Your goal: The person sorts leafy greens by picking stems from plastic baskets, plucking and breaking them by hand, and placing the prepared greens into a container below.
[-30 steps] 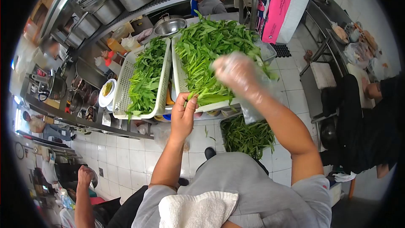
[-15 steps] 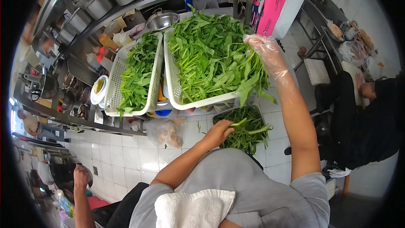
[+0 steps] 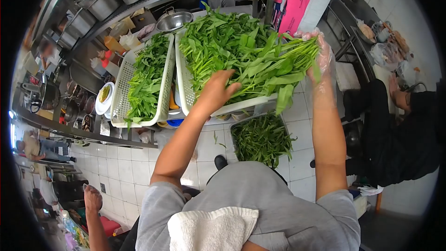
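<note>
One leafy bunch | right hand clamped on its stems | left hand spread alongside

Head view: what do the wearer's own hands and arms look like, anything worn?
Right hand: loose, clear plastic glove, wrinkled, its cuff running past the wrist. Left hand: no glove. Both forearms are uncovered, with no watch or band visible. Sleeves: plain grey, short, ending near the elbows.
</note>
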`<state>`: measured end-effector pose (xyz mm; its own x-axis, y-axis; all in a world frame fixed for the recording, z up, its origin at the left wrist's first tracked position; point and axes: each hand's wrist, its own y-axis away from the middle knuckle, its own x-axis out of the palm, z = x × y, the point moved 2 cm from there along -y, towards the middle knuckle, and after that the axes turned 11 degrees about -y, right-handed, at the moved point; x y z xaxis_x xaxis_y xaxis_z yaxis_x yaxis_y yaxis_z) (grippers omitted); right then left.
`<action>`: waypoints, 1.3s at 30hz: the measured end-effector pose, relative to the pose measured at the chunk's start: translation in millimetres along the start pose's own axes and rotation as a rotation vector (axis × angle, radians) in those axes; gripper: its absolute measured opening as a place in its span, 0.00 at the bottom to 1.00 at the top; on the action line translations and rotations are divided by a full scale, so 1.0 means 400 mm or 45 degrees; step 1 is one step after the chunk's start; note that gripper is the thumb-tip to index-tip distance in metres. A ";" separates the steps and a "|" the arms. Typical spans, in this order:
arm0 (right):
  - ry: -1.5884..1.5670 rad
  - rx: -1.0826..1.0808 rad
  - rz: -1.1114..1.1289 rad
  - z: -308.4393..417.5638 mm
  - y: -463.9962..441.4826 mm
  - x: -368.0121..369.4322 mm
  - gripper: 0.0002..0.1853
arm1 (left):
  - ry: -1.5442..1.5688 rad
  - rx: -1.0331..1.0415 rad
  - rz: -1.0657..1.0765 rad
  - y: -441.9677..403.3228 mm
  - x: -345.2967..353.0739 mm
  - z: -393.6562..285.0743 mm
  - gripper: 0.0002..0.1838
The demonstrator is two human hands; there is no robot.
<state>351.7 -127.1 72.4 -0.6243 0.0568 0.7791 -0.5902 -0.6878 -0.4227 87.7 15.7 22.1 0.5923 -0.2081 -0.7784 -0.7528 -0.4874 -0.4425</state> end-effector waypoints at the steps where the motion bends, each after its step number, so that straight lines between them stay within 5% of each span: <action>1: -0.038 0.049 -0.018 0.004 -0.006 -0.011 0.09 | 0.042 -0.009 0.198 -0.005 0.039 0.002 0.21; 4: -0.275 0.141 0.083 0.002 0.004 0.001 0.08 | -0.049 0.016 0.571 -0.016 0.088 -0.021 0.27; 6: -0.266 0.132 0.125 0.007 0.011 0.015 0.07 | 0.022 0.085 0.527 -0.017 0.100 0.000 0.24; 8: -0.292 0.033 0.063 0.031 0.012 -0.001 0.06 | 0.207 0.095 0.759 -0.021 0.065 -0.023 0.21; 14: -0.247 -0.169 -0.144 0.121 -0.012 -0.031 0.06 | 0.385 0.120 0.443 0.011 0.043 0.034 0.12; 16: -0.024 -0.421 -0.087 0.183 -0.032 -0.019 0.07 | 0.432 -0.064 0.324 0.016 0.032 0.060 0.12; 17: 0.036 -0.547 -0.350 0.207 -0.030 0.005 0.07 | 0.435 -0.059 0.324 0.017 0.033 0.073 0.12; 20: -0.104 -0.041 0.285 0.288 -0.035 0.052 0.08 | 0.325 -0.128 0.235 0.020 0.028 0.094 0.11; 21: -0.107 -0.035 0.287 0.293 -0.026 0.096 0.08 | 0.504 -0.354 0.262 0.017 0.013 0.072 0.12; 23: 1.498 -0.373 0.014 0.270 0.023 0.217 0.10 | 0.682 -0.582 0.293 0.013 -0.018 0.040 0.13; 24: 1.699 -0.439 -0.023 0.227 0.056 0.277 0.11 | 0.710 -0.608 0.295 0.006 -0.032 0.027 0.14; 26: 1.763 -0.198 -0.032 0.148 0.109 0.348 0.10 | 0.739 -0.628 0.302 0.002 -0.037 0.023 0.14; 28: 2.026 -0.200 0.377 0.096 0.131 0.382 0.09 | 0.771 -0.614 0.332 0.002 -0.033 0.026 0.14; 39: 2.264 -0.432 0.896 -0.217 0.195 0.257 0.06 | 0.534 -0.497 0.379 0.021 -0.057 -0.068 0.15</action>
<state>197.1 -112.2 79.3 -0.3508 0.5791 -0.7359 0.0352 -0.7771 -0.6284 75.8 -6.6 48.2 0.4955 -0.6575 -0.5676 -0.7892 -0.6137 0.0220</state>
